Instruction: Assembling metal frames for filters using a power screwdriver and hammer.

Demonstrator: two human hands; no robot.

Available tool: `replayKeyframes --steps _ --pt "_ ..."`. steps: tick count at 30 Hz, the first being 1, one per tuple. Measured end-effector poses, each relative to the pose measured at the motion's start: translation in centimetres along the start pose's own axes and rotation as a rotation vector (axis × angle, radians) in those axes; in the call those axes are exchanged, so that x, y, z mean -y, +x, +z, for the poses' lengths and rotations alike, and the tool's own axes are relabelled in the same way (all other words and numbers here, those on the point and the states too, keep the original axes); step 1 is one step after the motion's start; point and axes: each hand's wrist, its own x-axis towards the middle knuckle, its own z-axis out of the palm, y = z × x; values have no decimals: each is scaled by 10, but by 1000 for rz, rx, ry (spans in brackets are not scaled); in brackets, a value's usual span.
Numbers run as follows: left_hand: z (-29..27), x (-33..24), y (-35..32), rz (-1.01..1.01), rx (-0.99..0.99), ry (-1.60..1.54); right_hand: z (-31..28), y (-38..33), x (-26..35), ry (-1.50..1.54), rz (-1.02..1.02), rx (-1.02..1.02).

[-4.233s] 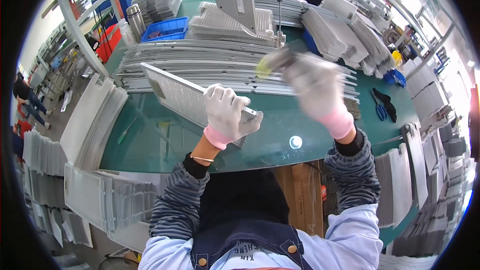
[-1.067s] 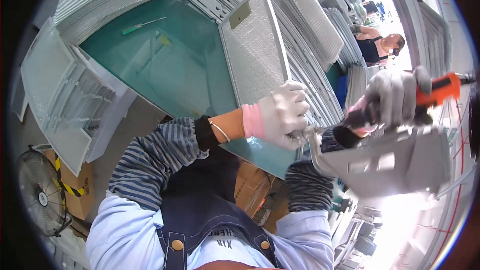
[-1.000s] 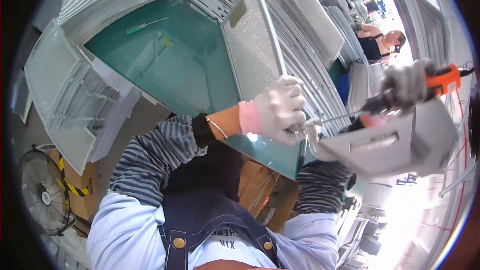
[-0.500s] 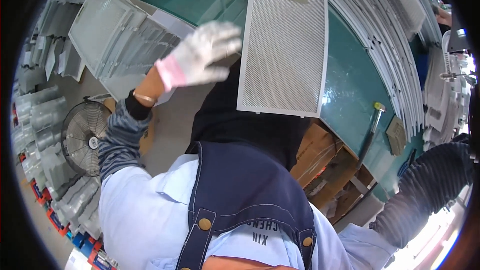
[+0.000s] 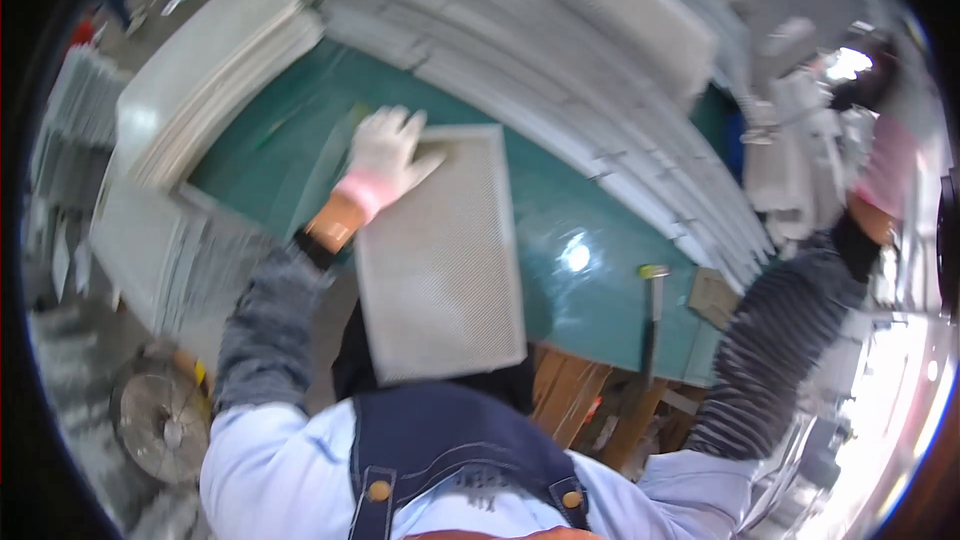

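A flat silver mesh filter panel (image 5: 445, 260) with a pale frame rests on the green tabletop, its near end reaching over my lap. My left hand (image 5: 388, 155), in a white glove with a pink cuff, lies on the panel's far left corner. Its fingers are spread, and they cover part of the edge where the panel's tan latch was visible before. Out at the far right, my right hand (image 5: 890, 165) is raised beside machine parts at the rim. Motion blur smears its fingers, so its hold cannot be made out.
Long metal frames (image 5: 520, 110) are stacked along the table's far side. Pale panels (image 5: 220, 90) stand piled at the left. A hammer (image 5: 652, 320) and a tan block (image 5: 712, 298) lie on the green table (image 5: 590, 310) at right. A fan (image 5: 165, 425) stands lower left.
My left hand has come down from the air onto the panel's far left corner. My right hand has come into view at the far right. The whole view has shifted.
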Motion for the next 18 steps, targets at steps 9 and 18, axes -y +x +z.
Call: replayKeyframes --steps 9,18 --pt "-146 -70 49 -84 462 -517 19 -38 74 100 125 -280" --pt "-184 -173 -10 546 -132 -300 -2 -64 134 174 224 -304"
